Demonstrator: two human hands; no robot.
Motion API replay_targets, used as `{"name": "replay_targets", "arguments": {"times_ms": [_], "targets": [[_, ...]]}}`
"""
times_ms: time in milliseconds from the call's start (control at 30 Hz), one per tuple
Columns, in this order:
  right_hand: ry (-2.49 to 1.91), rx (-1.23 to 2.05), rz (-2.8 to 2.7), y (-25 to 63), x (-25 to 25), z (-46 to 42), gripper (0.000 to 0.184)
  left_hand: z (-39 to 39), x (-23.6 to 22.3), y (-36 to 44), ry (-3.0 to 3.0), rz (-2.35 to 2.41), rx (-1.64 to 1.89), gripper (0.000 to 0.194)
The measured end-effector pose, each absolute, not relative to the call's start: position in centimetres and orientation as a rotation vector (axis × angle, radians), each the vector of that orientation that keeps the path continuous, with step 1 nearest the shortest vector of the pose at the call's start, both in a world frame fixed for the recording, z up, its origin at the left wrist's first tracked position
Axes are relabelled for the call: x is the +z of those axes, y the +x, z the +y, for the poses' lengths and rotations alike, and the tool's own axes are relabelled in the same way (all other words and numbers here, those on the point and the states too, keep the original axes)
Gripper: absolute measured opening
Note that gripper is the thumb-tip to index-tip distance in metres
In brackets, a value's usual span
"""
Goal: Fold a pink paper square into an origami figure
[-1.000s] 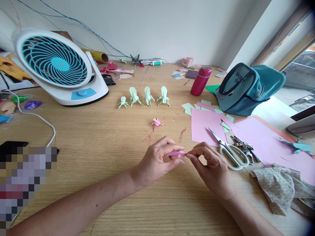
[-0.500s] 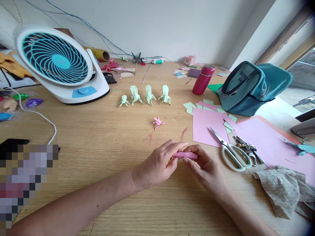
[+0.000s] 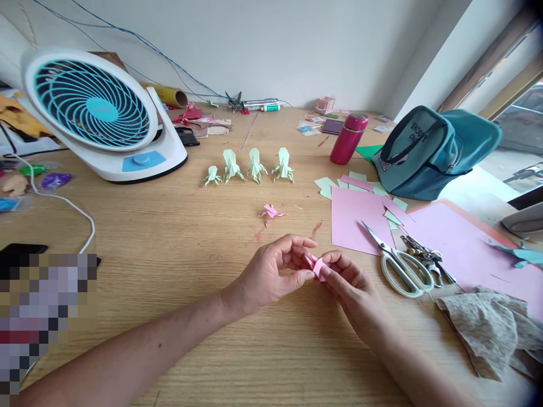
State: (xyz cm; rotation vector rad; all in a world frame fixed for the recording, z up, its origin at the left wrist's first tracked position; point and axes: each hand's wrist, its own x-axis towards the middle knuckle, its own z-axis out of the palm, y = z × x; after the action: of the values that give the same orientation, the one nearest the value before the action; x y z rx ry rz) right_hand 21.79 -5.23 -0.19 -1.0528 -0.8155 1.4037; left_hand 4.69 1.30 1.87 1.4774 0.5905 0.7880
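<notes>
Fingers of the left hand and right hand pinch and mostly hide a pink paper; scissors lie just beside, toward the table's right edge.

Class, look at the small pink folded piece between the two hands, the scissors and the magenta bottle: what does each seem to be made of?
Small pink folded piece, pinched by left hand and right hand: matte paper, sharply creased. Scissors: shiny metal blades, pale, probably plastic handles. Magenta bottle: smooth and glossy; coated metal or plastic, unclear.
</notes>
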Motion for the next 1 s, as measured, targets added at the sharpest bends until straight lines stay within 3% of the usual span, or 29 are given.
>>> {"name": "replay_targets", "arguments": {"times_ms": [200,300,567,700,1000], "targets": [[-0.860,1.775,-0.543,21.6,-0.3,-5.8,0.021,1.8,1.4,4.6,1.515,0.505,0.801,0.016],[-0.833,1.871,-0.582,21.4,-0.6,-6.0,0.022,1.9,1.3,4.5,1.446,0.470,0.721,0.023],[-1.161,1.237,-1.037,22.2,0.6,-5.6,0.025,2.3,1.9,4.4,1.314,0.563,0.543,0.023],[-1.185,1.266,-1.129,22.3,0.0,-5.5,0.025,2.2,1.3,4.2,1.384,0.620,0.383,0.018],[-1.369,1.276,-1.126,22.9,-0.9,-5.2,0.033,1.0,1.9,4.5,1.670,0.799,0.400,0.018]]}}
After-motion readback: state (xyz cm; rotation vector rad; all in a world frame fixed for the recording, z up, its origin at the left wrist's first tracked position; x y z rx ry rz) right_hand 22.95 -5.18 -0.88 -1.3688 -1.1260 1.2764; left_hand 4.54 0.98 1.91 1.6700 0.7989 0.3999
